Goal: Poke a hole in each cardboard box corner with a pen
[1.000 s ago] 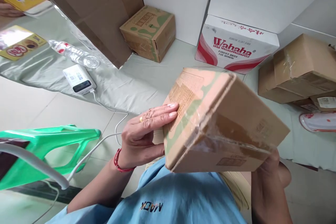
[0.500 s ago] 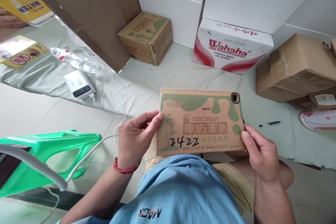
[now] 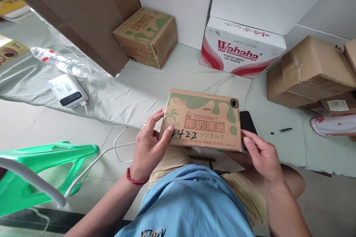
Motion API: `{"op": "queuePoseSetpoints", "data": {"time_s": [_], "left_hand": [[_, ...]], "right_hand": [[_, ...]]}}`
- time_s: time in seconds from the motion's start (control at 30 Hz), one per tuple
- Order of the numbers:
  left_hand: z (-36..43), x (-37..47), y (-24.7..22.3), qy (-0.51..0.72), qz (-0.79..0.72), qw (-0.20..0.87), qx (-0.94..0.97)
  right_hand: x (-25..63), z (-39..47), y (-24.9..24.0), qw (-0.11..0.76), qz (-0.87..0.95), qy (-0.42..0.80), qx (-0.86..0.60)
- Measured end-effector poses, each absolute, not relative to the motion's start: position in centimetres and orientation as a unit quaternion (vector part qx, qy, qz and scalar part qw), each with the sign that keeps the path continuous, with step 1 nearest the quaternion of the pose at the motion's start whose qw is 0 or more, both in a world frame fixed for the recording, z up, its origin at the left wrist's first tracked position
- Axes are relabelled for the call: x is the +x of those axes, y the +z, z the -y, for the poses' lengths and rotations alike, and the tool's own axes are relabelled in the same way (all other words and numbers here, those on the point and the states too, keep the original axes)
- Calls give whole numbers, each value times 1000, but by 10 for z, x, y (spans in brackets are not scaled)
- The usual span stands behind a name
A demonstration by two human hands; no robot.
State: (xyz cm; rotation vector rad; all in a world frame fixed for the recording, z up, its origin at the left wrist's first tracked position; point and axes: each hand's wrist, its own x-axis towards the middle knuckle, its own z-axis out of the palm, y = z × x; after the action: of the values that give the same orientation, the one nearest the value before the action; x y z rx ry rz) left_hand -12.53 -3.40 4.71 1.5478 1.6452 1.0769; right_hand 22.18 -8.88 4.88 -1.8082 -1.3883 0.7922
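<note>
A brown cardboard box (image 3: 203, 116) with green drips, the word COCONUT and a handwritten 2422 is tilted toward me at the table's front edge. My left hand (image 3: 151, 137) grips its left end, thumb over the lower front corner and fingers behind. At the lower right corner is my right hand (image 3: 261, 153), its index fingertip against the edge and thumb close by; its other fingers are hidden. A dark hole marks the box's upper right corner. Partly behind it, a flat black object (image 3: 249, 123) lies on the table.
A similar coconut box (image 3: 147, 39), a white and red Wahaha carton (image 3: 241, 50) and brown boxes (image 3: 314, 70) stand at the back. A power bank (image 3: 68, 90), a plastic bottle (image 3: 62, 63) and a pen (image 3: 281, 131) lie on the cloth. A green stool (image 3: 83, 159) stands left.
The box has moved left in view and tilted back, its front face now looking shorter. More of the black object shows beside it. My right thumb has slipped off its front face.
</note>
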Motion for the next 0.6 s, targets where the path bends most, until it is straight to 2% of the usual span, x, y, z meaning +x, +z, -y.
{"op": "queuePoseSetpoints", "data": {"time_s": [0.13, 0.17, 0.23, 0.3, 0.43, 0.6], "left_hand": [[35, -119, 60, 487, -565, 152, 648], [34, -116, 66, 498, -535, 127, 671], [32, -106, 79, 500, -473, 105, 718], [27, -92, 91, 482, -416, 113, 763], [8, -57, 115, 386, -353, 139, 841], [-41, -5, 133, 175, -384, 115, 899]], "right_hand": [[311, 76, 31, 265, 473, 122, -831], [337, 71, 25, 198, 467, 92, -857], [383, 62, 15, 12, 489, 51, -871], [414, 55, 8, -59, 496, 41, -866], [430, 49, 1, -114, 518, 46, -847], [422, 45, 4, -132, 547, 43, -826]]}}
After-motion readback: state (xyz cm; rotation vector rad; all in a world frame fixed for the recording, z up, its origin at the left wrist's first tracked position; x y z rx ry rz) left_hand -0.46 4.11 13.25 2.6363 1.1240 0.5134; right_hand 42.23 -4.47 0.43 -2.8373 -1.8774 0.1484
